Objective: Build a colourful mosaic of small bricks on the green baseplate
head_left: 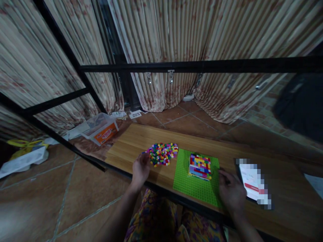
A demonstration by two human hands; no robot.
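Brick block (200,166): a squat box of small many-coloured bricks, on the studded green baseplate (183,178), towards its far side.
Block's direction: top up, sides running roughly along the baseplate's edges; it looks nearly square, so I can't pick out a long axis.
Loose bricks (163,154): tiny, angular, heaped left of the baseplate on the wood-grained counter (131,141).
Left hand (140,168): beside the heap, grip curled; I can't tell whether it pinches anything.
Right hand (230,188): by the baseplate's right edge, fingers bent; its grip I can't make out.
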